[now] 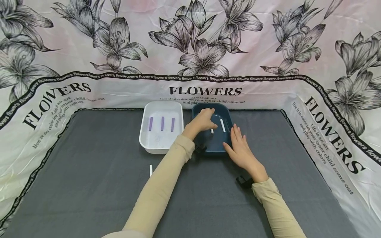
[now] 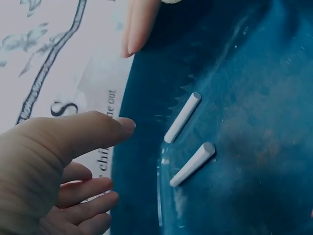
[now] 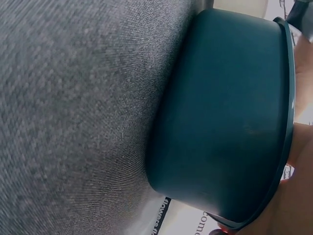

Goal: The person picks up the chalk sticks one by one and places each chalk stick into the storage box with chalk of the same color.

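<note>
My left hand (image 1: 203,119) hangs over the dark blue tray (image 1: 215,143), thumb stretched out and the other fingers loosely bent, with nothing visible between them. Below it, two white chalk sticks lie on the tray floor: one (image 1: 223,125) toward the right wall, the other (image 1: 212,131) partly hidden by the hand in the head view. The left wrist view shows both chalk sticks (image 2: 193,164) side by side, apart from the thumb (image 2: 98,129). My right hand (image 1: 242,152) rests against the tray's right rim with straight fingers, its thumb at the near corner.
A white tray (image 1: 160,143) stands left of the blue one, with three purple chalk sticks (image 1: 162,123) inside. Another white stick (image 1: 150,170) lies on the grey cloth (image 1: 98,172) in front, partly behind the left sleeve. Flower-printed fabric (image 1: 205,59) borders the back.
</note>
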`<state>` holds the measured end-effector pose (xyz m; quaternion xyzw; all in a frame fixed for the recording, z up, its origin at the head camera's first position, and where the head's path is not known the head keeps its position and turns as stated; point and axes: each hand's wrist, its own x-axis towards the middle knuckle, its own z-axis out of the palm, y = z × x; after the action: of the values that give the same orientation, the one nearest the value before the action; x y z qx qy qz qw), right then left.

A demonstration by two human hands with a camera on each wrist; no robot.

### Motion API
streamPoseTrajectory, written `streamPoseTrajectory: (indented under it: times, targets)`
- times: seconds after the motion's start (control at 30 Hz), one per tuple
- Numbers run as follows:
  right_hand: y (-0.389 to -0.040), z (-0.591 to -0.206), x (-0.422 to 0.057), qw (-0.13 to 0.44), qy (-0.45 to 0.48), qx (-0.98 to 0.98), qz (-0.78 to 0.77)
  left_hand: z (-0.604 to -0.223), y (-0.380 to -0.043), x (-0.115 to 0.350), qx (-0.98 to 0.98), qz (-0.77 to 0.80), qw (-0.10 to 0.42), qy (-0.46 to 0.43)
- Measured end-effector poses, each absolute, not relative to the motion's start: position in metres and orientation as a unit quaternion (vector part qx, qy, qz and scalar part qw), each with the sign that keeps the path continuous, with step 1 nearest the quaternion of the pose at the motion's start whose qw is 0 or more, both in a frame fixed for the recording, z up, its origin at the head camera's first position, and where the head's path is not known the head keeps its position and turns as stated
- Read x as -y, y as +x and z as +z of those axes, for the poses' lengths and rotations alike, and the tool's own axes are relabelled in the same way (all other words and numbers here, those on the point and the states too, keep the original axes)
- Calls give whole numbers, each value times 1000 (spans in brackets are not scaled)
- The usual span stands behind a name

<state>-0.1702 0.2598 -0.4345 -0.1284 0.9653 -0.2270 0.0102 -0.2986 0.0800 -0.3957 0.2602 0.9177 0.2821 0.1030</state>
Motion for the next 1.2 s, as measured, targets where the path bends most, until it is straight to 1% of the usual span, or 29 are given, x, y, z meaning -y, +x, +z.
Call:
streamPoseTrajectory:
  times: [0.2,0.43,0.57,0.73,1.2]
  targets:
    - [-170,-435,-260,0,-129,-970,-205,-382,-284,-76,-918,250,87,295]
    - [-170,-436,-259,-17,-129,-976,-175,-366,-265,-71,-922,222,54,313]
    - [-169,-435,-258,-19,-130,-976,-172,-360,-250,-66,-927,191,48,318]
    - [-169,-434,-258,-16,-130,-976,-175,-361,-233,-59,-928,164,44,331]
    - [-170,-436,-256,-16,-130,-975,-178,-365,-192,-36,-922,124,-6,366]
